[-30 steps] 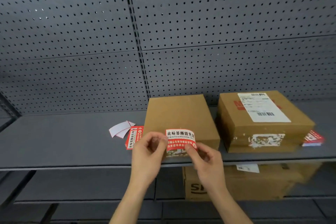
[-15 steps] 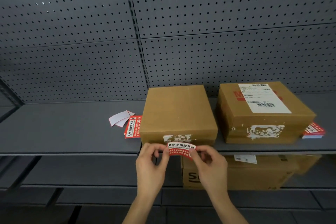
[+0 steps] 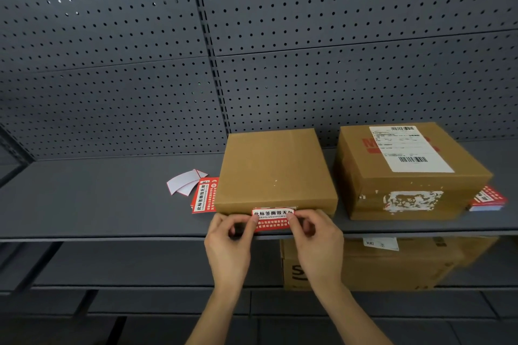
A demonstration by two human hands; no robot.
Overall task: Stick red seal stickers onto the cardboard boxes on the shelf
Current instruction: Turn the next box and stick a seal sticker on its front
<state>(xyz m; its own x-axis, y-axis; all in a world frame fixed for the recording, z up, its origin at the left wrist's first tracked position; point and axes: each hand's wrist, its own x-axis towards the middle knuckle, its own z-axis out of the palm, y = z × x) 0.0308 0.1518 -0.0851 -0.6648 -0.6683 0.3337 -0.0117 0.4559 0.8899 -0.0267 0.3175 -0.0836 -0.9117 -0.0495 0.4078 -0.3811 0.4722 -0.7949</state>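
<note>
Head view is showing both hands pinching one red sticker (image 3: 273,219) against the front face of the left box (image 3: 276,168), right at its top front edge. The left hand (image 3: 228,244) is holding the sticker's left end between thumb and fingers, and the right hand (image 3: 315,241) is holding its right end the same way, so the sticker is stretching flat between them with its white band of black characters uppermost. Whether the sticker is already adhering to the cardboard cannot be told. That box is sitting on the grey shelf (image 3: 98,199), near its front lip. Just beside it on the left, a stack of stickers (image 3: 204,198) is lying flat with its right edge tucked by the box, and a few white backing papers (image 3: 183,182) are lying curled just behind the stack. A second box (image 3: 403,176) is standing to the right, apart from the first, carrying a white shipping label (image 3: 409,148) on top and a torn white patch (image 3: 412,200) on its front. More stickers (image 3: 489,199) are peeking out at its right side. A larger box (image 3: 364,263) is sitting on the lower shelf beneath.
</note>
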